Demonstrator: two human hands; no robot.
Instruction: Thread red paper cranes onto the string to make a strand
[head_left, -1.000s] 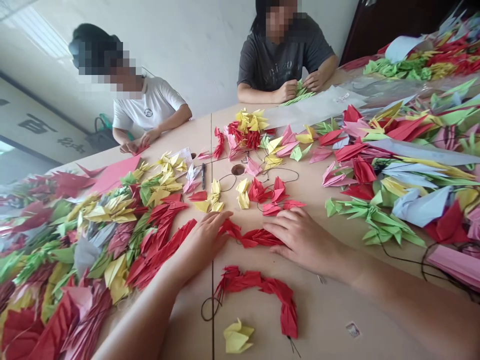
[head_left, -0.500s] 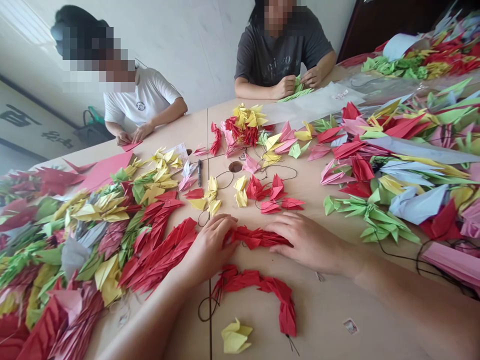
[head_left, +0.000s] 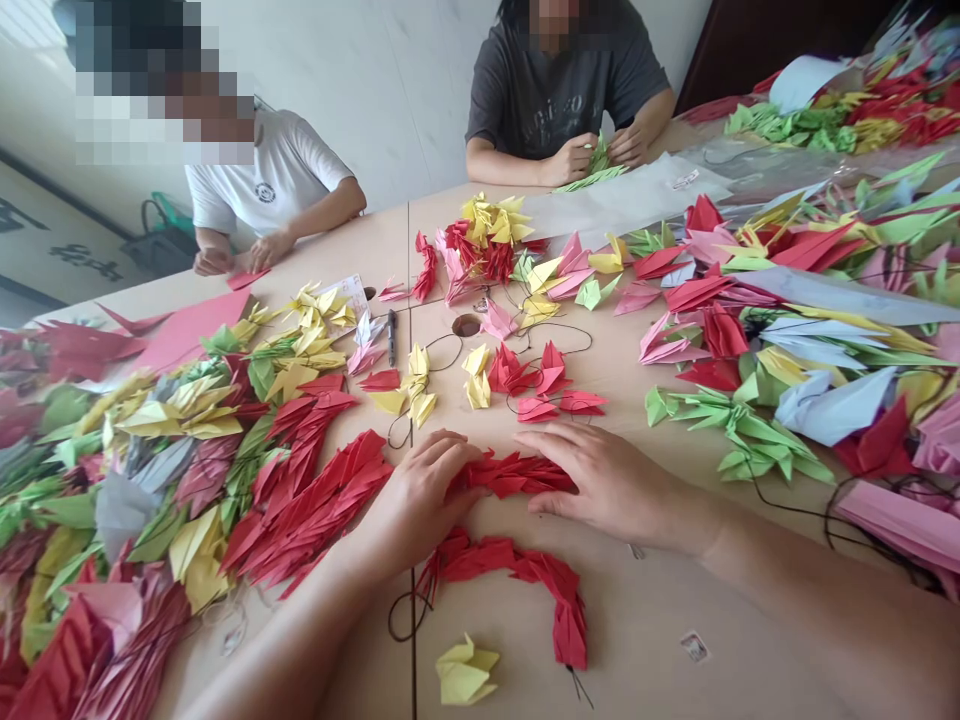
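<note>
A garland of folded red paper cranes [head_left: 517, 473] lies across the table between my hands. My left hand [head_left: 431, 485] curls over its left end, with the thumb along the near side. My right hand [head_left: 611, 475] cups the right end between thumb and fingers. Both palms hide the garland's ends. Just nearer to me, a second red garland [head_left: 551, 572] bends in an arc, with a black cord loop [head_left: 400, 618] at its left end. Below it is a single yellow paper crane [head_left: 466, 672].
Heaped paper garlands [head_left: 202, 400] fill the left, with more [head_left: 810, 350] on the right. Small red cranes [head_left: 551, 370], yellow ones [head_left: 477, 378] and a black pen [head_left: 391, 337] lie beyond my hands. Two people [head_left: 270, 175] sit opposite, one handling green folded paper [head_left: 598, 165].
My hands have drawn slightly closer together along the red garland. The camera view has shifted a little.
</note>
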